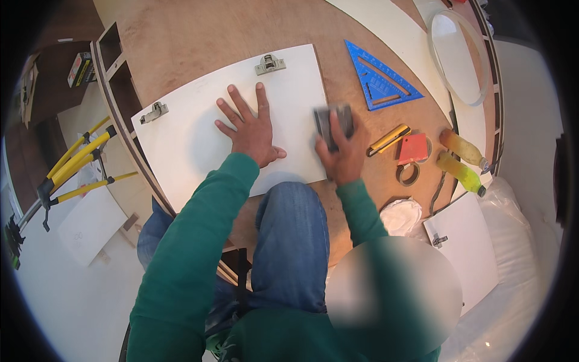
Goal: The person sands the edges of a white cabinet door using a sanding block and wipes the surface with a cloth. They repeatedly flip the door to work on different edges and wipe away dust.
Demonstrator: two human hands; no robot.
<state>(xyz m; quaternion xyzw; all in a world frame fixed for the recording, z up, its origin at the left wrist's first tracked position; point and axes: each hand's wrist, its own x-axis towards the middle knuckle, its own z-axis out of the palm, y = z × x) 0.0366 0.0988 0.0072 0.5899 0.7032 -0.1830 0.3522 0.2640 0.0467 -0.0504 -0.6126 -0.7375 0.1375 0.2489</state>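
Note:
A white cabinet door panel (298,104) with two metal hinges, one at the top (270,64) and one at the left corner (154,113), lies on a brown wooden surface. My left hand (253,126) rests flat on the panel with its fingers spread. At the panel's right edge, my right hand (346,151) grips a dark, flat block (340,118); both are blurred, and the block's exact kind cannot be told. My left knee or right knee, in jeans, sits against the panel's near edge.
Right of my right hand lie a blue speed square (382,86), a yellow utility knife (390,139), a red scraper-like piece (412,148), a tape roll (408,174), two bottles (461,174) and a white cloth (401,215). Another hinged white panel (470,253) is at lower right; yellow folding legs (79,158) stand left.

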